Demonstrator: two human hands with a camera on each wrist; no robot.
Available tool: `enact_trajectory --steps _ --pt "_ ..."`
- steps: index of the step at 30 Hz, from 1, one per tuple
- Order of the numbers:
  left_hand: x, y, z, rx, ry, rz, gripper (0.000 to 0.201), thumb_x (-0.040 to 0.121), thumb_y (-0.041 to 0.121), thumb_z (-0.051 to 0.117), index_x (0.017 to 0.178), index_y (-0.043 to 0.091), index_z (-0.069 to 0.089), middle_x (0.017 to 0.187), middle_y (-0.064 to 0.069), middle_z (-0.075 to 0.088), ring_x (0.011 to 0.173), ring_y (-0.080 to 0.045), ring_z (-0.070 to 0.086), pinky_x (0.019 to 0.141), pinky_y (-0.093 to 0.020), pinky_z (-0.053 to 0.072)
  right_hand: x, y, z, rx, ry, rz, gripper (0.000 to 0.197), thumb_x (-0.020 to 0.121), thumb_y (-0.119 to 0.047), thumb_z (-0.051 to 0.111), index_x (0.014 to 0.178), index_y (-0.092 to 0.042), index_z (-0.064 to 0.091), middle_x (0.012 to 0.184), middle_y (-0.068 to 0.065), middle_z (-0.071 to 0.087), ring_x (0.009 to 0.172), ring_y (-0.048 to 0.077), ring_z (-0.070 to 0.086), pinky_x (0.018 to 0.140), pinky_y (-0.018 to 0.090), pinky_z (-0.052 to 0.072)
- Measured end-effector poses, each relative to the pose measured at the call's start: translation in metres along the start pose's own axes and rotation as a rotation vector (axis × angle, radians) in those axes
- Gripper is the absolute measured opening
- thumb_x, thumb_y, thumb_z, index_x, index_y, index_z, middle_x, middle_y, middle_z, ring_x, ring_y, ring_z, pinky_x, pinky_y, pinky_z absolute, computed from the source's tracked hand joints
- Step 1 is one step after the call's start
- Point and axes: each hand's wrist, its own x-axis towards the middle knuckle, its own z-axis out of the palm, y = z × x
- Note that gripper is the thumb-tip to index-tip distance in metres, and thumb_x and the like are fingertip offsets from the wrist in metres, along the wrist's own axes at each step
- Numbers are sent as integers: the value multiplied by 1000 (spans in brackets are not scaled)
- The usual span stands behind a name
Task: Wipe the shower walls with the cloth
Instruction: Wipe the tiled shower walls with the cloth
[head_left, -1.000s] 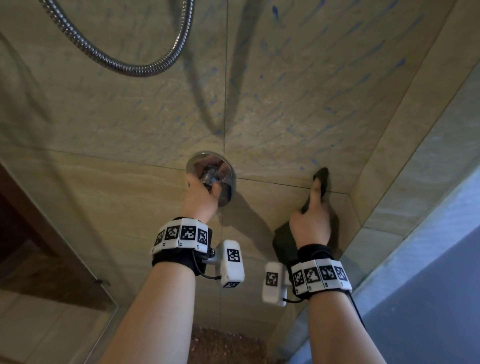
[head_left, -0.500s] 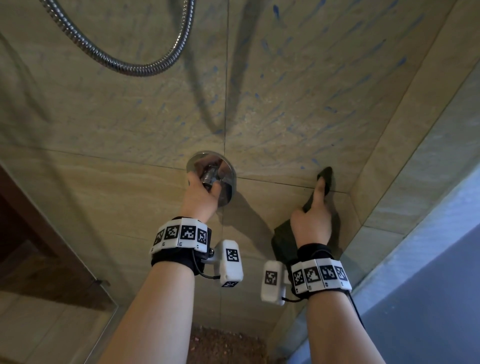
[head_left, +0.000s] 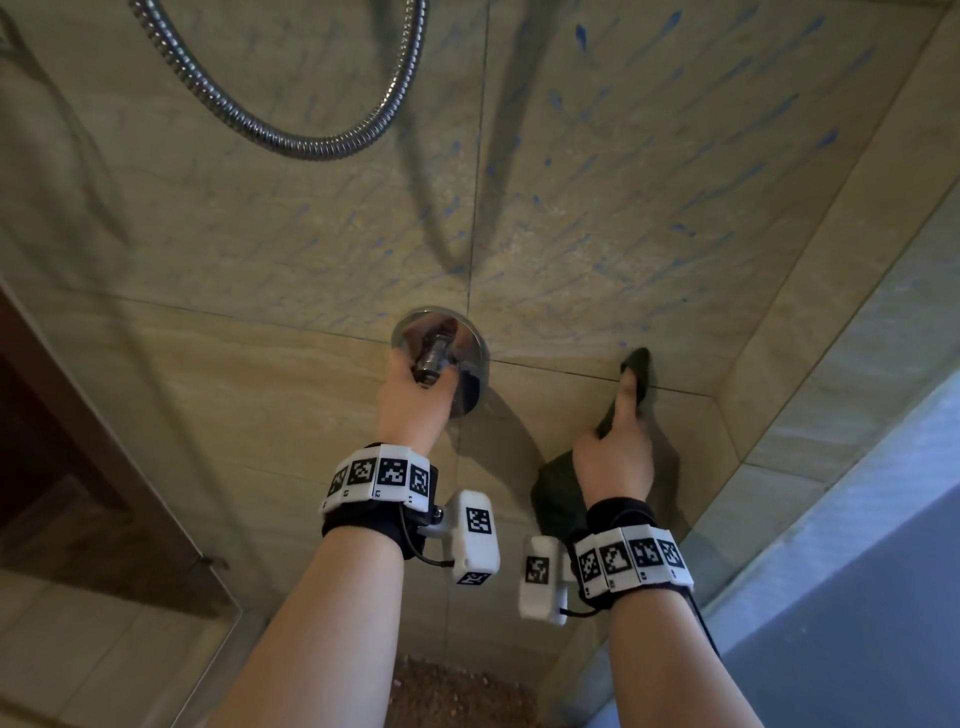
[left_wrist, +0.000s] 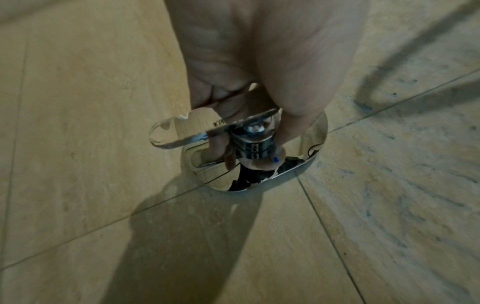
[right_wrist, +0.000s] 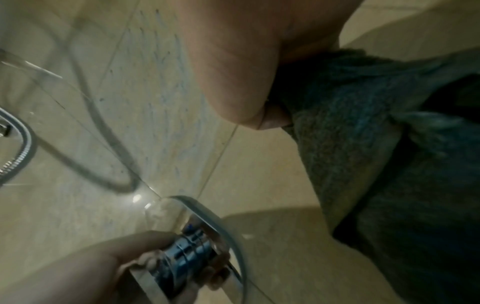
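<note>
The shower wall (head_left: 649, 218) is beige tile with blue streaks across its upper part. My right hand (head_left: 615, 457) holds a dark grey-green cloth (head_left: 553, 493) against the wall near the right corner. Its index finger points up along the cloth, whose tip (head_left: 640, 366) reaches a grout line. In the right wrist view the thumb lies against the cloth (right_wrist: 363, 148). My left hand (head_left: 413, 400) grips the chrome shower handle (head_left: 435, 358) in front of its round plate. In the left wrist view the fingers curl round the handle's stem (left_wrist: 252, 148), and its lever (left_wrist: 176, 133) sticks out to the left.
A metal shower hose (head_left: 291, 137) loops on the wall above the handle. A glass panel edge (head_left: 171, 499) runs down the left side. The side wall (head_left: 841, 322) meets the back wall just right of the cloth. A pebbled floor (head_left: 457, 691) shows below.
</note>
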Motion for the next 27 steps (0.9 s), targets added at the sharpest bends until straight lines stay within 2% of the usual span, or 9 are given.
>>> enact_trajectory --steps 4,7,10,14,17,19,21,24,27 --pt "-2 -1 2 -41 33 16 24 91 26 58 106 21 40 87 1 56 69 -17 55 54 -27 44 7 -2 -9 151 75 71 85 90 -4 43 150 -41 -3 119 12 53 80 22 56 69 35 47" --pt "-2 -3 2 -56 51 19 24 90 26 60 104 21 42 85 2 55 73 -16 56 57 -28 44 11 -13 -11 218 52 28 86 90 -2 42 150 -42 -7 116 6 52 79 19 54 72 33 45" --pt "-3 -4 1 -63 65 26 24 90 28 61 102 20 43 87 1 56 77 -20 58 60 -30 46 9 -17 -9 153 -15 -55 84 92 -4 43 150 -40 -6 114 6 54 77 15 51 76 35 48" --pt "-4 -4 2 -63 66 22 31 90 30 61 114 16 46 98 -4 60 83 -24 60 61 -30 48 3 -9 -2 -9 -104 -81 81 94 -9 46 150 -40 -4 123 13 54 88 22 55 79 40 51" --pt "-3 -5 2 -53 69 25 33 89 30 61 114 15 46 100 -8 61 84 -27 62 59 -30 48 -2 0 1 -24 -44 -32 80 93 -9 46 151 -40 1 129 13 50 90 22 54 75 36 49" --pt "-3 -5 2 -45 63 28 34 89 31 61 114 15 45 102 -8 61 85 -28 62 62 -32 50 -2 3 -1 53 27 35 83 90 -6 45 151 -41 1 121 13 55 84 22 56 70 35 48" --pt "-3 -5 1 -43 61 25 35 89 31 62 116 15 46 104 -9 62 88 -30 63 67 -37 53 1 -1 -6 167 69 84 87 88 -3 43 150 -43 -2 105 11 59 76 23 58 67 35 49" --pt "-4 -3 0 -48 61 22 38 89 31 62 119 15 46 107 -7 61 93 -28 62 77 -46 56 7 -13 -14 267 69 52 88 88 1 42 150 -41 -5 82 -2 51 70 19 55 66 32 45" --pt "-4 -3 0 -60 56 23 36 89 30 62 119 16 46 102 -3 58 93 -27 62 76 -45 56 8 -22 -18 240 34 -17 87 89 1 42 150 -41 -4 81 -12 46 69 16 54 68 34 48"
